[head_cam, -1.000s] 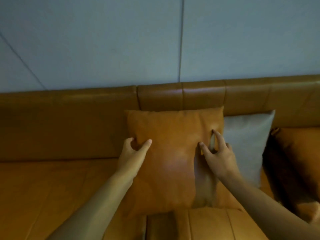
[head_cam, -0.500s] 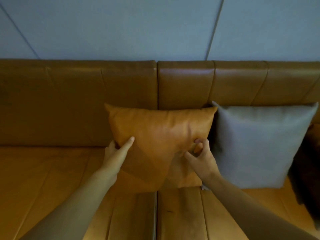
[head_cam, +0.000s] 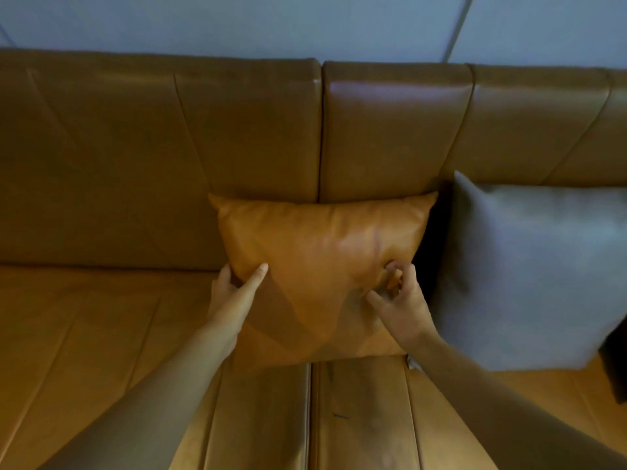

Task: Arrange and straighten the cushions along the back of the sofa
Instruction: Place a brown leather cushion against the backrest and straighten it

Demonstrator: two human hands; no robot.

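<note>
An orange leather cushion [head_cam: 315, 252] leans against the back of the brown leather sofa [head_cam: 163, 157], over the seam between two back panels. My left hand [head_cam: 234, 296] grips its left edge, thumb on the front face. My right hand [head_cam: 400, 300] pinches the cushion's lower right part, fingers bunching the leather. A grey cushion [head_cam: 529, 273] stands upright just to the right, against the backrest, with a dark gap between the two.
The sofa seat [head_cam: 84, 351] stretches left of the orange cushion. A dark cushion edge [head_cam: 614, 368] shows at the far right behind the grey one. A pale blue wall [head_cam: 305, 22] rises behind the backrest.
The orange cushion has been lowered and pushed back against the backrest, now sitting beside the grey cushion instead of overlapping it. Both hands stayed on it and the view moved closer.
</note>
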